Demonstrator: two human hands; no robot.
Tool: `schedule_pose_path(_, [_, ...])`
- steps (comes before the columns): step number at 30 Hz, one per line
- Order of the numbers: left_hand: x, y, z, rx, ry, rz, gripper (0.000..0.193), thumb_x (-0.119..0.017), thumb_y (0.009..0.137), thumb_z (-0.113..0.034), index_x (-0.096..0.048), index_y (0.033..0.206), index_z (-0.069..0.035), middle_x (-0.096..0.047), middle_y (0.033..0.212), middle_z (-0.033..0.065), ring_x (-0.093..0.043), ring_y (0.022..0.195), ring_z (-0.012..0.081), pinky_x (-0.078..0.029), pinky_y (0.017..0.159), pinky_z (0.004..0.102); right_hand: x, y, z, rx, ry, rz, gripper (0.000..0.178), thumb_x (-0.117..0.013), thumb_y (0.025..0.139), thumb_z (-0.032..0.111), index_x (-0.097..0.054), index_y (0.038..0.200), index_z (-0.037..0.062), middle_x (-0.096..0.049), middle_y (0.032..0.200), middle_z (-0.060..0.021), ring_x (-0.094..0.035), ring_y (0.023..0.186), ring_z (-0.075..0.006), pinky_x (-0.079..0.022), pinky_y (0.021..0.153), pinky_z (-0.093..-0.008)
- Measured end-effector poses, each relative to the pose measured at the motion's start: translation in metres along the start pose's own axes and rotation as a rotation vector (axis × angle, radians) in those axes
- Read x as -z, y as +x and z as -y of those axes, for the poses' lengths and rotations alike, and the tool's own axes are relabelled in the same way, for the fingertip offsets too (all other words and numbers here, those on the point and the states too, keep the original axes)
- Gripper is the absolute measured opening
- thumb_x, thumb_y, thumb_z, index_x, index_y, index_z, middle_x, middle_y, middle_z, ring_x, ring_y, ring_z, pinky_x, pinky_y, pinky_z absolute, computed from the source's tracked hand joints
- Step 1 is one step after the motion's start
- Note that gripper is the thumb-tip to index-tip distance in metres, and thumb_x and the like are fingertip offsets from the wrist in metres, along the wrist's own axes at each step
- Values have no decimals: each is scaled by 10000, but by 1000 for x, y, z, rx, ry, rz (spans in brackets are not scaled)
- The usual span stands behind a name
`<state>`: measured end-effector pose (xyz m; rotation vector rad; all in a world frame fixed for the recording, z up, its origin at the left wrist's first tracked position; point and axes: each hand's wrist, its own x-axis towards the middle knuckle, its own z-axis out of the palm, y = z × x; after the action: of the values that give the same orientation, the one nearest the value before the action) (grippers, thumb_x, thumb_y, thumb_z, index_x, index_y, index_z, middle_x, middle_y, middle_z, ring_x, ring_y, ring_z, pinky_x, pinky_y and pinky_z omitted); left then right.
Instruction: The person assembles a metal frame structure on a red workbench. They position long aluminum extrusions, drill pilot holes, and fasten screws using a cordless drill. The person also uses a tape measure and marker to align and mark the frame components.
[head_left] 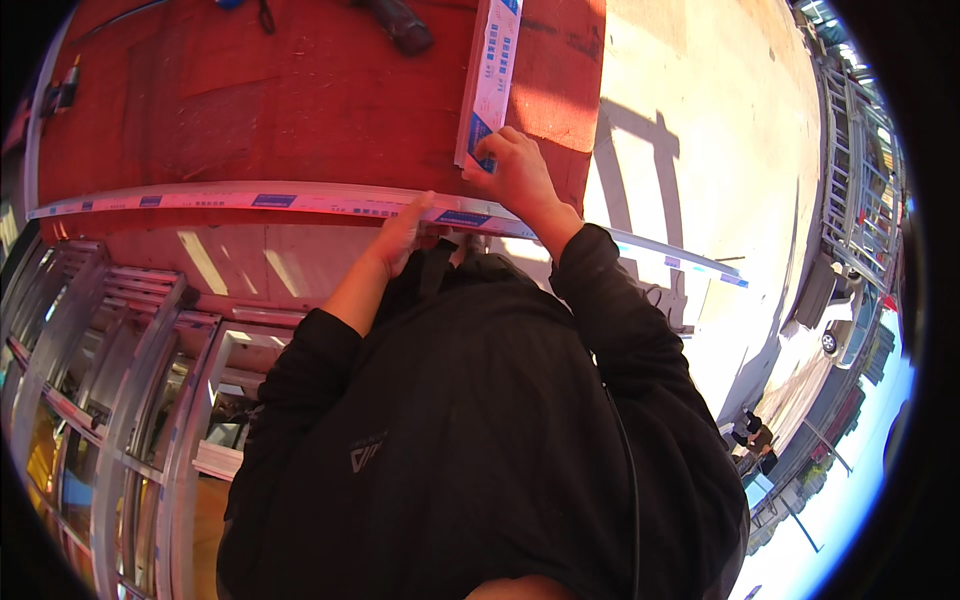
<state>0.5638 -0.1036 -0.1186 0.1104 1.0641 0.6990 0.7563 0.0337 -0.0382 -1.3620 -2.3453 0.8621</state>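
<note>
A long, thin profile (320, 205), wrapped in white film with blue patches, runs across the near edge of the red table and sticks out past its right side. My left hand (402, 235) is closed round it, thumb on top, the other fingers mostly hidden. A second film-covered profile (493, 75) lies lengthwise on the table, its near end short of the long one. At that end my right hand (520, 175) is curled, fingertips by the blue patch of the film. Whether something small is pinched there cannot be made out.
On the red table (270, 110) lie a dark tool (400, 25) at the far side and a cordless-drill-like tool (68, 88) at the left. Metal frames (130, 400) stand at lower left. Pale ground (720, 130) stretches right, with ladder-like racks (850, 170) and a parked vehicle (840, 325) beyond.
</note>
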Motion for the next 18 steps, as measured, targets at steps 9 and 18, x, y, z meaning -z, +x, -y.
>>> schedule_pose_path(9, [-2,2,0,-52,22,7,683,-612,927,-653,-601,1329,-100,-685,1186,82,-623,1076,224,-458,984,425,10,13,0,24,-69,70,190,-773,827,261,-710,856,84,-683,925,-103,-666,920,-331,-508,798,-456])
schedule_pose_path(18, [-7,2,8,-142,-154,77,553,-616,980,-522,-590,1318,-86,-666,1275,94,-617,1155,230,-463,1040,403,-7,26,-15,-336,45,-295,524,-802,854,361,-634,1140,-45,-683,884,-101,-689,904,-236,-548,793,-355])
